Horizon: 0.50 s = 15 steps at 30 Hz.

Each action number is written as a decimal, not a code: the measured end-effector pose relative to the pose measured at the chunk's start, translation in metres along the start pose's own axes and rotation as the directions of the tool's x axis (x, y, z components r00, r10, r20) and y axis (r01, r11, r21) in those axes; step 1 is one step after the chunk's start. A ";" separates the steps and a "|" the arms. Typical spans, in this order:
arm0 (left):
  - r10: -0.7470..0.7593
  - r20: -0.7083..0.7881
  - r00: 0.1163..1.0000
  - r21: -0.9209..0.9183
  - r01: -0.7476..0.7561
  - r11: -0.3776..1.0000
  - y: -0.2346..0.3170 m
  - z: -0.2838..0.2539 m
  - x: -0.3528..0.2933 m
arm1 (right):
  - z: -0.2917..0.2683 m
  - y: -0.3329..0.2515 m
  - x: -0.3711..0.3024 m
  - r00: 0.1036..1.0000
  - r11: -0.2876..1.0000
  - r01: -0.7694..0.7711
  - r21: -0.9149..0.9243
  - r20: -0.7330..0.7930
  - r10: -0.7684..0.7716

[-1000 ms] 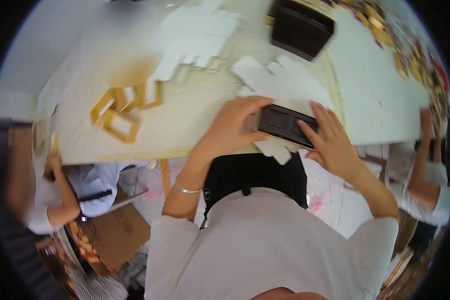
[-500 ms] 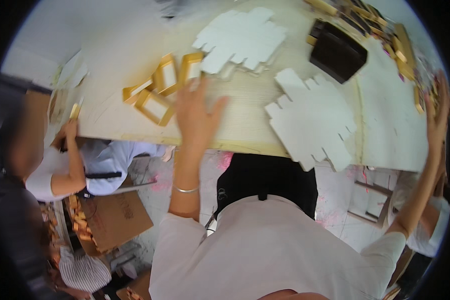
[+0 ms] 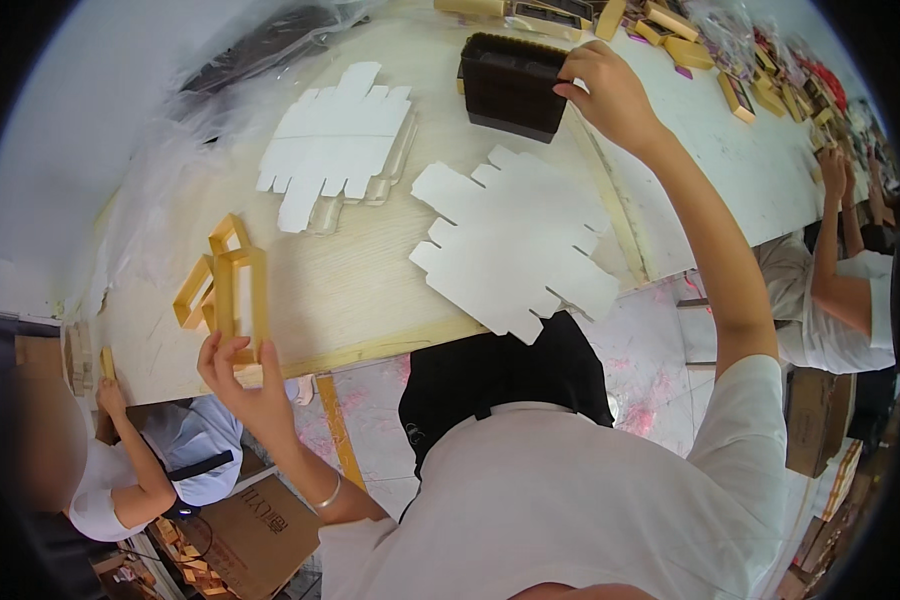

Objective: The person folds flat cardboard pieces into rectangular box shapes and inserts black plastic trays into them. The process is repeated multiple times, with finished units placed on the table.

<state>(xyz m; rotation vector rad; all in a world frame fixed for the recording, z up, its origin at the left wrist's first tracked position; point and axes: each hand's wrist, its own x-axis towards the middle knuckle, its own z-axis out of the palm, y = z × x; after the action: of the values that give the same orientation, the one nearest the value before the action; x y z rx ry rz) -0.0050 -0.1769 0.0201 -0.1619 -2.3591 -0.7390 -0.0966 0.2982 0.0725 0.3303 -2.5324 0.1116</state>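
My left hand point(image 3: 245, 378) is curled round the near end of an upright-looking gold open box point(image 3: 253, 300) with a white inside, thumb on one side and fingers on the other. Right behind it on the table lie other gold open boxes, one a small gold frame point(image 3: 228, 232) and one a tilted gold box point(image 3: 192, 292). At the far middle, my right hand point(image 3: 610, 92) pinches the right rim of a black plastic tray point(image 3: 510, 92). Whether that tray is one piece or several nested together I cannot tell.
Two piles of flat white die-cut card, a left pile point(image 3: 335, 140) and a right pile point(image 3: 510, 240), lie on the wooden table point(image 3: 370, 285). Clear plastic wrap point(image 3: 160, 190) covers the far left. Gold boxes point(image 3: 690, 52) heap at far right. Co-workers sit at both sides; a carton point(image 3: 245, 535) stands below left.
My right hand has come from the far right to the black tray and pinches its rim. My left hand, spread beside the gold boxes before, now grips one. The view has turned.
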 end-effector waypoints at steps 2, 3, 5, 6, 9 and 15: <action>0.058 0.113 0.992 -0.301 -0.021 0.953 0.030 0.005 -0.002 | -0.007 0.001 0.004 0.999 0.998 -0.038 0.058 -0.019 0.039; 0.092 0.160 0.983 -0.438 -0.013 0.899 0.049 0.011 -0.007 | -0.007 0.001 0.005 0.998 0.994 -0.052 0.092 -0.025 0.054; 0.303 0.347 0.888 -0.563 -0.062 0.824 0.079 0.035 -0.009 | -0.006 0.005 0.006 0.997 0.956 -0.045 0.289 -0.043 0.060; 0.378 0.410 0.830 -0.627 -0.045 0.778 0.094 0.049 -0.008 | -0.004 0.007 0.008 0.997 0.919 -0.039 0.392 -0.050 0.064; 0.529 0.512 0.676 -0.724 0.008 0.690 0.121 0.088 -0.006 | -0.021 -0.004 0.005 0.975 0.836 -0.022 0.548 -0.174 0.140; 0.549 0.518 0.656 -0.589 -0.192 0.785 0.127 0.108 -0.005 | -0.072 -0.035 -0.063 0.847 0.329 -0.490 0.807 0.351 0.400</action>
<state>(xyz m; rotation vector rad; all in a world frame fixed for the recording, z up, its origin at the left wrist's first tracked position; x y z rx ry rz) -0.0226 -0.0112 0.0084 -1.3339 -2.5628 -1.1899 0.0017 0.2885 0.0970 -0.0269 -2.3321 1.7310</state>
